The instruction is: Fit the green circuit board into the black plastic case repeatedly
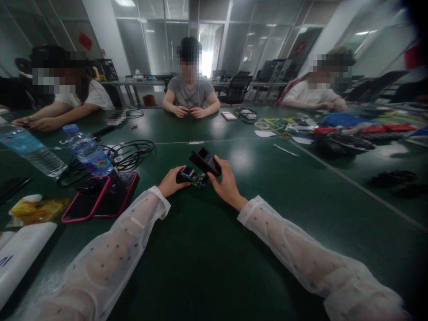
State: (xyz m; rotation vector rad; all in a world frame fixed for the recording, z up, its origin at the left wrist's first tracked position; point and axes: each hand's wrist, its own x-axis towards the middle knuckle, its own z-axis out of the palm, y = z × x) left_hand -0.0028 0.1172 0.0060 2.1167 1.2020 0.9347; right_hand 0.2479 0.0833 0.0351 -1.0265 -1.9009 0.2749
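Note:
My left hand (171,181) is closed on a small circuit board (194,176) with a little dark screen framed in white on it. Green board and small parts show at its right end. Close beside it, my right hand (226,180) grips a black plastic case (206,160), tilted, with a rectangular opening in its face. The case sits just above and right of the board; whether the two touch I cannot tell. Both hands are above the dark green table (200,249), in sheer white dotted sleeves.
Two pink-edged phones (115,196), two water bottles (87,151) and coiled black cables (133,154) lie on the left. A wrench (286,150) lies right of centre, with a pile of cables and bags (354,129) beyond. Three people sit around the table.

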